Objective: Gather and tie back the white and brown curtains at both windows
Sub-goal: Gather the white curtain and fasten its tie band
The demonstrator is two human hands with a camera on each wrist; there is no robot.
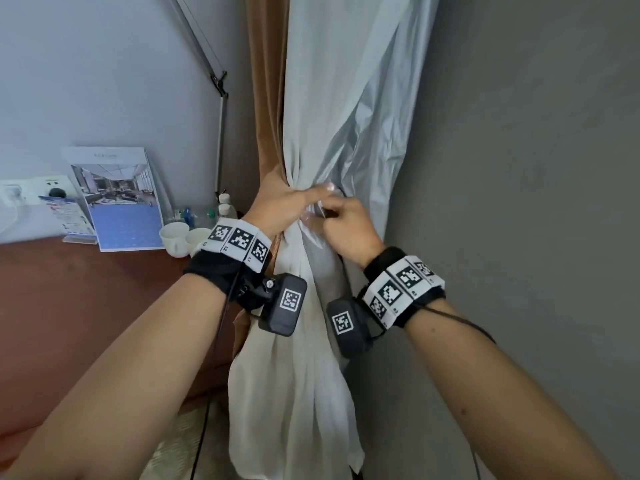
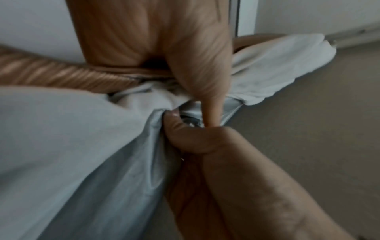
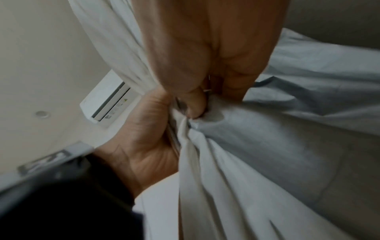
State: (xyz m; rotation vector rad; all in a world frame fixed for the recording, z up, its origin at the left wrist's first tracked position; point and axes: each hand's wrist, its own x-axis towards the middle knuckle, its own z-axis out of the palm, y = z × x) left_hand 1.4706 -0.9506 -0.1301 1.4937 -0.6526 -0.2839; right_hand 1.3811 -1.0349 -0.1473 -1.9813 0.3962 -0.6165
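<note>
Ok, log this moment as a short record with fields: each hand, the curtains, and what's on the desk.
left hand: left hand grips the gathered white curtain at its waist
right hand: right hand pinches something small at the gather; cannot tell what
brown curtain: brown curtain hangs behind the white one
desk: desk holds a calendar and two white cups

White curtain [image 1: 304,358] — matt, creased cloth
</note>
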